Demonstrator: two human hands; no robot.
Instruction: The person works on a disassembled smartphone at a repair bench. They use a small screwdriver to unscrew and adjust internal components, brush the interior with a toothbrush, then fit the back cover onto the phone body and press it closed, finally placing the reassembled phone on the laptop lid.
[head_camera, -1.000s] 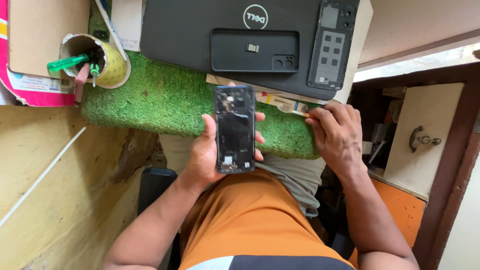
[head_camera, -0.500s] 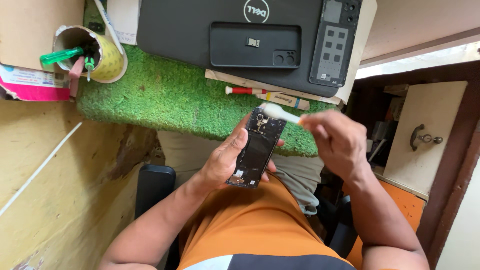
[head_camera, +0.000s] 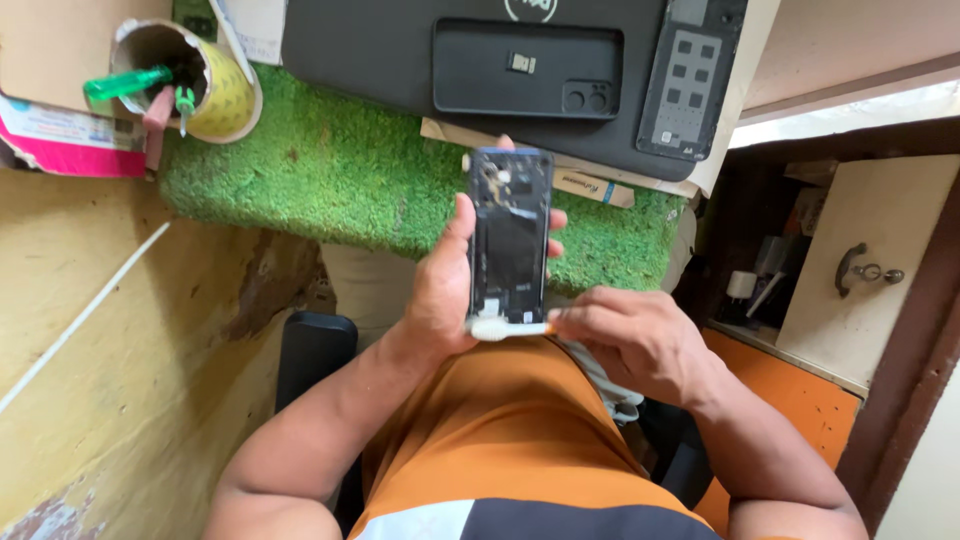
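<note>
Above the person's lap, just short of the green turf mat (head_camera: 330, 180) that covers the tabletop, the left hand (head_camera: 440, 290) holds an opened phone (head_camera: 510, 240) upright, back side toward the camera. Its grip is closed around the phone's long edges: thumb along the left side, fingertips showing on the right, palm behind. The right hand (head_camera: 630, 340) pinches a small white brush-like tool (head_camera: 505, 328) between thumb and fingers and lays its tip against the phone's bottom edge; it may be a toothbrush, though the head is too small to tell for sure.

The phone looks light and stiff, but with its rear cover off it is likely fragile. Exposed parts sit near the top, so the framed long edges, where the left hand already has it, seem the safest place to hold. The dark inner surface looks smooth and could slip if gripped loosely.

It is a slim dark rectangle with a bluish rim at the top, a cluster of small components below that, and a glossy black panel filling most of the body.

Beyond it, on the mat, lie a closed dark laptop (head_camera: 400, 50) carrying a black phone case (head_camera: 528, 70) and a dark phone back panel (head_camera: 690, 80). A taped cup of green-handled tools (head_camera: 190, 80) stands at the mat's left end.
</note>
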